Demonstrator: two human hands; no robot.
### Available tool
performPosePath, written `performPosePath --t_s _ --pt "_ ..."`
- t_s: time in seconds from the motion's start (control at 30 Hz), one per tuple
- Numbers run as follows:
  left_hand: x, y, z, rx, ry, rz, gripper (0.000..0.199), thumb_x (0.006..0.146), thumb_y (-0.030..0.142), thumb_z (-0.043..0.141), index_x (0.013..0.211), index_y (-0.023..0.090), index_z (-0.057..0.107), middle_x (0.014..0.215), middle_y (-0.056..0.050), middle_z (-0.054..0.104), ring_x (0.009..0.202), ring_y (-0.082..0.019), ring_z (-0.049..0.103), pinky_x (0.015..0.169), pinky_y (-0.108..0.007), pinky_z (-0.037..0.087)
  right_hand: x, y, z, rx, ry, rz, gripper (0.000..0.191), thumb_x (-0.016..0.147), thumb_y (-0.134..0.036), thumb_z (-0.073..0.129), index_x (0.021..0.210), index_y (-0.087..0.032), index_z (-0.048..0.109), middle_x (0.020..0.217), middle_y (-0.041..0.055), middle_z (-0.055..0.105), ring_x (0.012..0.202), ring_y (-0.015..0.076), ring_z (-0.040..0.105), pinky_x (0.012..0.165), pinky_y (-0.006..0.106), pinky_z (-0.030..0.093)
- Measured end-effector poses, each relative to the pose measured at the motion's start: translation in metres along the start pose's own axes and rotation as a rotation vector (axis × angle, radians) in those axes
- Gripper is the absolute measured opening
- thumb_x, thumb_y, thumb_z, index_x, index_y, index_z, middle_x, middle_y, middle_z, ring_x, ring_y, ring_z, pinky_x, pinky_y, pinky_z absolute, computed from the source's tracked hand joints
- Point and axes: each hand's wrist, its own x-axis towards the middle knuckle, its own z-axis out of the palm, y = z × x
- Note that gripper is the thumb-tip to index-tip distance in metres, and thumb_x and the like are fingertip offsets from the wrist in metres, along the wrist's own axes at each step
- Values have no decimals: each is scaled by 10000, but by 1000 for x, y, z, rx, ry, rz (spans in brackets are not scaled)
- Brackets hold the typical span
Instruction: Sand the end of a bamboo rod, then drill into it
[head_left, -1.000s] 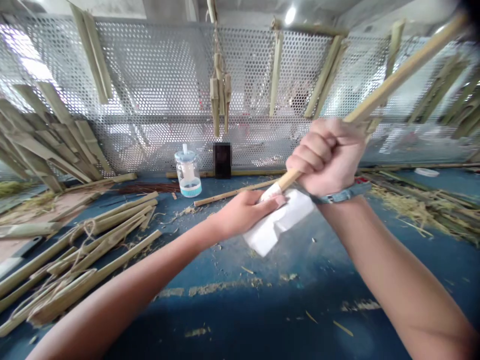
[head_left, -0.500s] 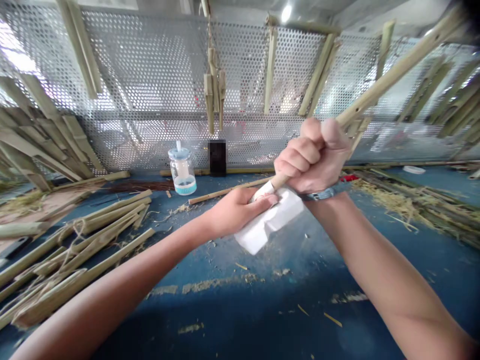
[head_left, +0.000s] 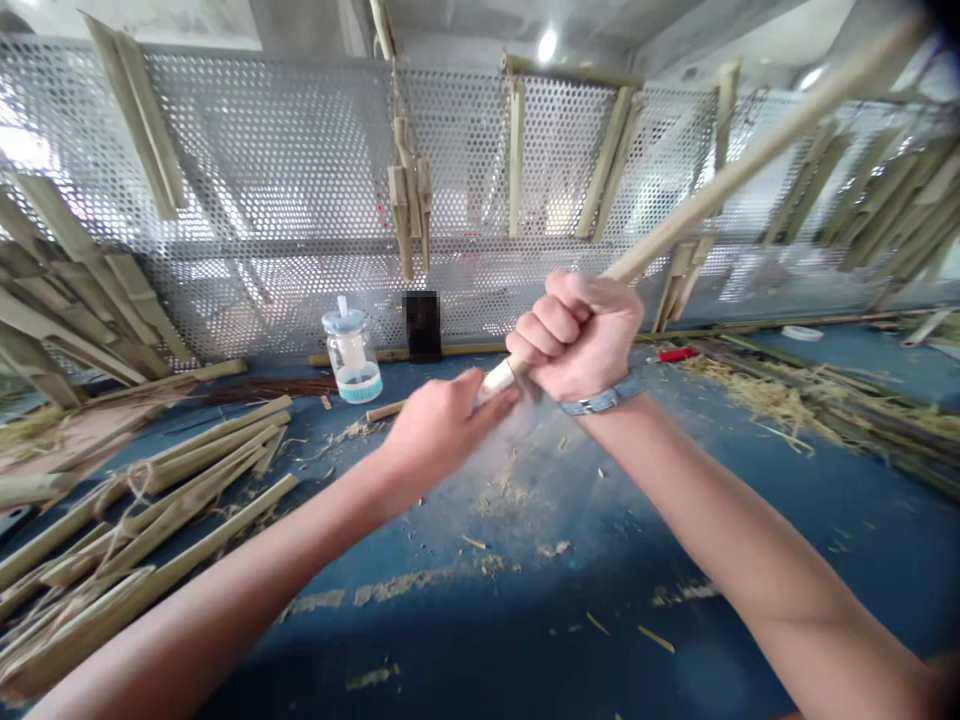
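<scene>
A long, pale bamboo stick (head_left: 720, 190) slants from the middle of the view up to the upper right corner. My right hand (head_left: 581, 330), with a band on its wrist, is closed in a fist around the stick. Lower down, my left hand (head_left: 435, 430) is closed around a white piece of paper or cloth (head_left: 496, 380) wrapped on the stick's lower part. Most of the white piece and the stick's lower end are hidden by my fingers. Both hands are close together above the blue table (head_left: 450, 620).
Tied bamboo strips (head_left: 180, 490) lie on the left. A lidded jar (head_left: 355, 355) and a dark, blurred-out object (head_left: 424, 325) stand at the back before a perforated metal screen (head_left: 277, 170). On the right are shavings (head_left: 742, 395) and a red object (head_left: 677, 355).
My hands and the stick have shifted left in view. The loose flap of the white piece, which hung below my hands, no longer shows. The camera view has also moved a little.
</scene>
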Motion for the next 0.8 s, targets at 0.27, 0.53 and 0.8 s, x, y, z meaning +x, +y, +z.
performPosePath --t_s 0.27,0.53,0.8 --pt "5 1 -8 9 -78 56 508 1009 569 323 834 169 583 713 -23 628 573 -132 569 465 -234 332 4 -16 11 -55 27 108 449 786 -280 658 575 -224 265 442 -101 266 385 64 244 418 219 306" --pt "12 -11 7 357 21 75 319 1029 420 380 1060 155 554 873 -84 649 712 -218 666 503 -276 350 21 -3 -18 75 427 -37 449 813 -239 557 555 -215 190 425 -96 155 389 74 109 373 222 191" --pt "14 -17 7 454 26 72 408 1028 485 351 1012 135 562 691 -62 632 638 -245 684 468 -278 373 14 6 -13 125 384 -102 458 775 -183 529 554 -215 129 433 -93 112 379 74 87 370 235 160"
